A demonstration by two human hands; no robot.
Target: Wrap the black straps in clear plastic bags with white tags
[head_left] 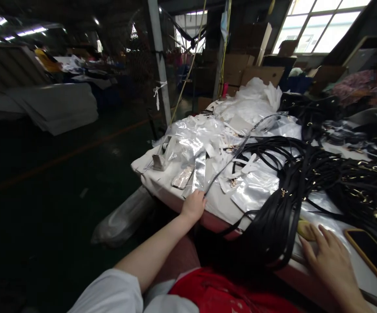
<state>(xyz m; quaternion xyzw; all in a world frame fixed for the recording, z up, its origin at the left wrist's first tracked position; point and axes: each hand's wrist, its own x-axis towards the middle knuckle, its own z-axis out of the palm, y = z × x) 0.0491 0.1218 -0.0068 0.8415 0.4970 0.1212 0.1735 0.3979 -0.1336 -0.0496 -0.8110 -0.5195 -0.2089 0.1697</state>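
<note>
My left hand [195, 205] is closed at the near edge of the table, around the end of a thin dark strap [222, 171] that runs away across the table. Just beyond the fist lies a narrow clear plastic sleeve [199, 171]; I cannot tell whether the fingers touch it. On the right, my right hand [330, 258] rests with fingers apart, the fingertips at a yellow object [305, 229] that is partly covered. Between both hands, a thick bundle of black straps [273, 221] with gold-coloured clasps hangs over the table edge.
Clear plastic bags [195, 132] and white wrapping [253, 100] cover the far part of the table [162, 184]. A phone [375, 254] in a yellow case lies at right. Another person's sleeve [353, 84] shows at far right. A metal post [160, 61] stands behind the table.
</note>
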